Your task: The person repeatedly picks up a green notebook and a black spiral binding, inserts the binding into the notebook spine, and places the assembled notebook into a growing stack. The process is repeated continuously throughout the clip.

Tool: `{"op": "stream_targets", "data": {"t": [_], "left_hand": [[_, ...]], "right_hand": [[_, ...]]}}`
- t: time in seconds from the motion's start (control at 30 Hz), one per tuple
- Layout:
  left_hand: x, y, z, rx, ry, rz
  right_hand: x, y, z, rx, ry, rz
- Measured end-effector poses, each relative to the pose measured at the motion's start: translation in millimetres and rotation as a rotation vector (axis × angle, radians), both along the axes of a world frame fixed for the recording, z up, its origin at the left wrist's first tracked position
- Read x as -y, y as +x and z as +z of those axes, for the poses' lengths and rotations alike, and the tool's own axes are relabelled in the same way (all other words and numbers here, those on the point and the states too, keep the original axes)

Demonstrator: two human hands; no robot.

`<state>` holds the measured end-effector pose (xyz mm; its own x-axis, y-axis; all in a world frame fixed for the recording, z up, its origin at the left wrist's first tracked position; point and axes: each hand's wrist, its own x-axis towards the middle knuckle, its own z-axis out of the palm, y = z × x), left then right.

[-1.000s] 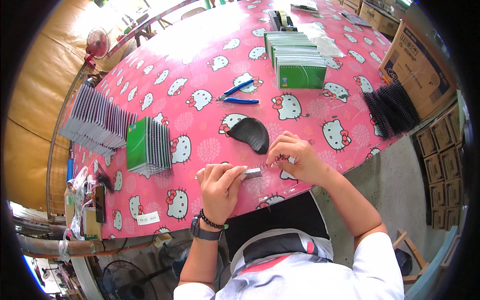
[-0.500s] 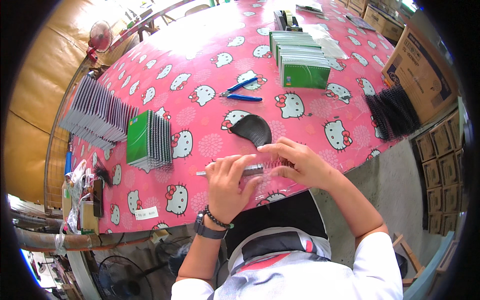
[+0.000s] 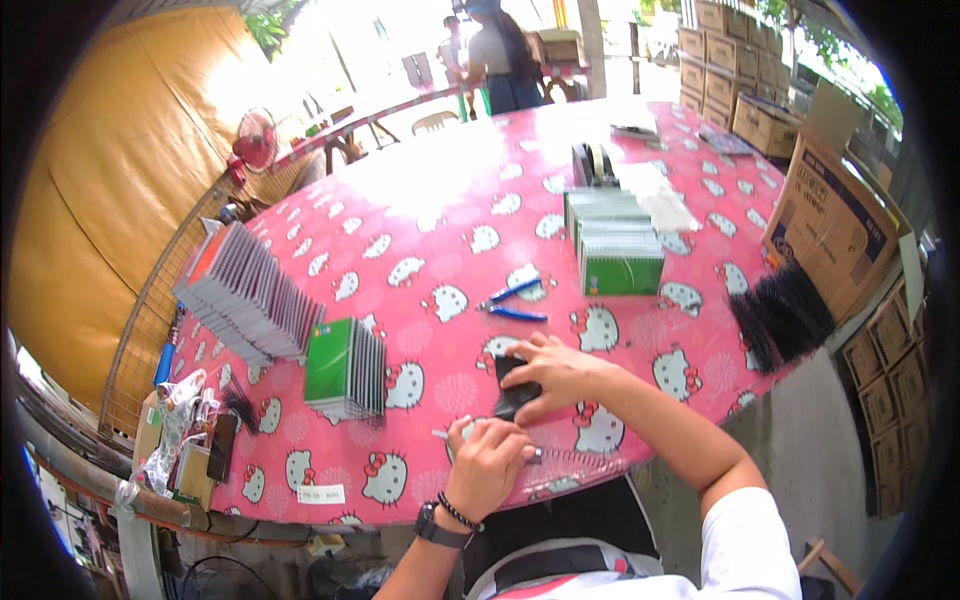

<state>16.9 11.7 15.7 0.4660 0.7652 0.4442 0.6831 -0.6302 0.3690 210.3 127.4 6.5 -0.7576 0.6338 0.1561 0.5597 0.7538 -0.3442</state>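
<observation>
My left hand [image 3: 487,462] is closed over a narrow grey-and-white strip-like thing [image 3: 440,433] near the table's front edge; the fingers hide most of it. From its right end a thin dark spiral wire coil [image 3: 580,461] runs along the tabletop. A little farther away, my right hand [image 3: 556,372] has its fingers curled round a black curved piece [image 3: 514,385], partly covered by the hand. Beyond them lie blue-handled pliers [image 3: 516,302], the jaws pointing left.
Green-covered notebooks [image 3: 330,365] stand left, beside a taller stack of spiral-bound notebooks [image 3: 250,290]. More green notebooks [image 3: 620,270] and a tape dispenser [image 3: 592,165] are farther back. Black coils [image 3: 780,315] lie right by a cardboard box [image 3: 830,230]. People [image 3: 500,60] stand far off.
My right hand has left the coil and moved forward onto the black curved piece. The left hand stays on the strip-like thing. The view has tilted up, showing people in the background.
</observation>
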Motion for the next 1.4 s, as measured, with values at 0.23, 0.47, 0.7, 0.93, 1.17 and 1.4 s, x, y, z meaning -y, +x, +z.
{"op": "stream_targets", "data": {"t": [0.23,0.47,0.7,0.93,1.17,1.4], "left_hand": [[-2.3,-0.4,-4.7,0.061,-0.019,-0.073],[-3.7,-7.9,-14.5,0.011,0.018,-0.068],[-7.4,-25.9,-27.9,0.125,0.113,0.023],[-14.3,-25.6,-26.1,0.121,0.071,0.013],[-26.8,-9.7,-32.0,0.626,0.132,0.153],[-33.5,-30.6,-69.9,0.983,-0.700,-0.017]], "right_hand": [[7.0,-15.4,-39.0,-0.046,0.044,-0.140],[31.0,-4.0,-27.8,-0.295,-0.007,-0.290],[88.0,41.7,-27.7,-0.924,-0.957,-0.085],[94.6,34.6,-11.6,-0.837,-0.790,-0.138],[74.8,30.6,3.9,-0.839,-0.984,-0.199],[68.2,28.2,-9.3,-0.907,-0.938,-0.109]]}}
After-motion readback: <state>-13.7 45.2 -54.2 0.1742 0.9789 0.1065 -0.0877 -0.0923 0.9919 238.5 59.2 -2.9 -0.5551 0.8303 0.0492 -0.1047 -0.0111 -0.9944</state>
